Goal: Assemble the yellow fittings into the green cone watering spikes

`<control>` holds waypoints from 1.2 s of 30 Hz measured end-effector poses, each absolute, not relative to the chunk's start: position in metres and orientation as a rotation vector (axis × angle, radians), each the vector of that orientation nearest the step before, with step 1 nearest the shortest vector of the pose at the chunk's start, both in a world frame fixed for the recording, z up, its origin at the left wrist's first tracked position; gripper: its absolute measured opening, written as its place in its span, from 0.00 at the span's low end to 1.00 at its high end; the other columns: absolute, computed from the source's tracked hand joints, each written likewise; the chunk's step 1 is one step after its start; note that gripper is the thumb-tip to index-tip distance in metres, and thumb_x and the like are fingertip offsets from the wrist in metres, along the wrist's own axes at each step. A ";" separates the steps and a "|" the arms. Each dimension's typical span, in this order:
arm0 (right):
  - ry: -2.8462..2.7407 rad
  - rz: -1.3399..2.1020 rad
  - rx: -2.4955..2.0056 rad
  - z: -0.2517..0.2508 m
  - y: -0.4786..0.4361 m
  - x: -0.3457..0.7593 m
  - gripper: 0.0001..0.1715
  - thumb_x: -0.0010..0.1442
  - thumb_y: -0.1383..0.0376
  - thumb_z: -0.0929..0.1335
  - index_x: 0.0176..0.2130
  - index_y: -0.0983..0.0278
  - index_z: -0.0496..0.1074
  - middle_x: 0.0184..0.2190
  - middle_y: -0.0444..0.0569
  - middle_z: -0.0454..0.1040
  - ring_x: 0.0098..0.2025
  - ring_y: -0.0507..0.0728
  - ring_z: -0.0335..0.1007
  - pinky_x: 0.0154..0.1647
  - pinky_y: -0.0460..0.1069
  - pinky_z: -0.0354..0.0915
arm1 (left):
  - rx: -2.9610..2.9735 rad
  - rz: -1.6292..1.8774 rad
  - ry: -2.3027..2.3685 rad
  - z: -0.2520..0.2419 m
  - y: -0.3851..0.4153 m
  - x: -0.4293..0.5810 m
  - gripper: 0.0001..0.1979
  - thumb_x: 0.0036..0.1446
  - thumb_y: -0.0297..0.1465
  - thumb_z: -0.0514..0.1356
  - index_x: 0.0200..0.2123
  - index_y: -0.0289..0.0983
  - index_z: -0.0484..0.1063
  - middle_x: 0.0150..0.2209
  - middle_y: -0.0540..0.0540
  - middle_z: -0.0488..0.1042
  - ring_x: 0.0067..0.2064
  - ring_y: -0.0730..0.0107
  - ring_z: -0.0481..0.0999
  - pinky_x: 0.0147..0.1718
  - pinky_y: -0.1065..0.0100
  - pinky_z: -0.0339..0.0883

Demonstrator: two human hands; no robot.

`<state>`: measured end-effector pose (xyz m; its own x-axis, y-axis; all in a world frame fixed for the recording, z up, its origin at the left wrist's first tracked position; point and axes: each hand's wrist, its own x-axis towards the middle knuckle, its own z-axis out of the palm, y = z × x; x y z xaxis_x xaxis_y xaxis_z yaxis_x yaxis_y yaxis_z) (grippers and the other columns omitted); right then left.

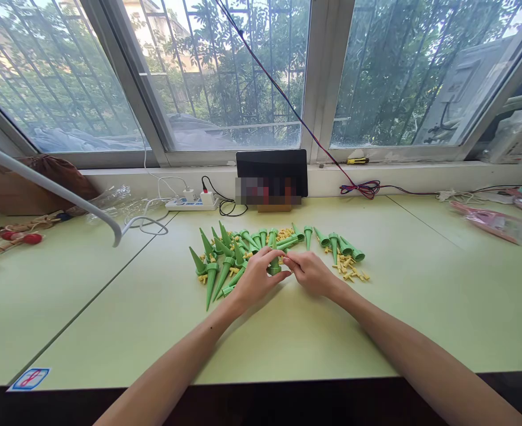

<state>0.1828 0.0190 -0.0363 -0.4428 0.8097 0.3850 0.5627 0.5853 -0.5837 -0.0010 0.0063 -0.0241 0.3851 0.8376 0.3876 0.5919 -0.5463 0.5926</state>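
Note:
My left hand is wrapped round a green plastic watering spike, its wide collar down near the table and its point up. Close against it, my right hand pinches a small yellow piece at the spike's side; most of that piece is hidden by the fingers. Around the left hand lie several more green spikes, some upright and some on their sides. Small yellow plastic fittings are scattered beside the spikes at the right, and a further heap of yellow fittings lies behind.
A dark-screened tablet leans at the back by the window. To its left are a white power strip and cables. A white curved arm reaches in from the left. Bundled wire and a pink plastic packet lie at the right.

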 end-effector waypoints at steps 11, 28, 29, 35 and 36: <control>-2.081 0.539 -0.991 -0.037 0.017 0.181 0.20 0.70 0.62 0.61 0.26 0.63 0.61 0.22 0.42 0.64 0.26 0.51 0.57 0.28 0.47 0.50 | 2.341 0.957 1.270 -0.026 0.011 -0.003 0.12 0.57 0.30 0.65 0.45 0.39 0.75 0.42 0.46 0.73 0.39 0.66 0.73 0.38 0.66 0.70; -2.125 0.524 -0.989 -0.037 0.017 0.181 0.13 0.65 0.68 0.64 0.27 0.62 0.61 0.25 0.43 0.66 0.28 0.52 0.59 0.29 0.46 0.52 | 2.376 0.958 1.219 -0.024 0.009 -0.002 0.13 0.56 0.26 0.61 0.45 0.40 0.76 0.39 0.46 0.74 0.39 0.66 0.74 0.42 0.64 0.70; -2.132 0.517 -0.987 -0.037 0.017 0.181 0.14 0.65 0.68 0.64 0.27 0.63 0.61 0.25 0.44 0.66 0.28 0.52 0.59 0.29 0.46 0.51 | 2.373 0.961 1.217 -0.024 0.009 -0.002 0.12 0.57 0.27 0.61 0.45 0.40 0.77 0.40 0.46 0.75 0.39 0.66 0.74 0.41 0.64 0.70; -2.168 0.478 -0.972 -0.038 0.018 0.182 0.15 0.67 0.67 0.62 0.28 0.63 0.62 0.25 0.44 0.67 0.29 0.52 0.58 0.30 0.47 0.50 | 2.364 0.964 1.217 -0.023 0.009 -0.002 0.10 0.59 0.32 0.63 0.44 0.40 0.76 0.40 0.46 0.75 0.39 0.66 0.74 0.39 0.66 0.70; -2.173 0.476 -0.973 -0.038 0.018 0.182 0.15 0.68 0.67 0.62 0.28 0.63 0.63 0.25 0.44 0.67 0.28 0.52 0.58 0.30 0.47 0.50 | 2.364 0.958 1.218 -0.023 0.009 -0.002 0.10 0.59 0.32 0.63 0.44 0.40 0.76 0.40 0.46 0.75 0.39 0.66 0.74 0.39 0.66 0.70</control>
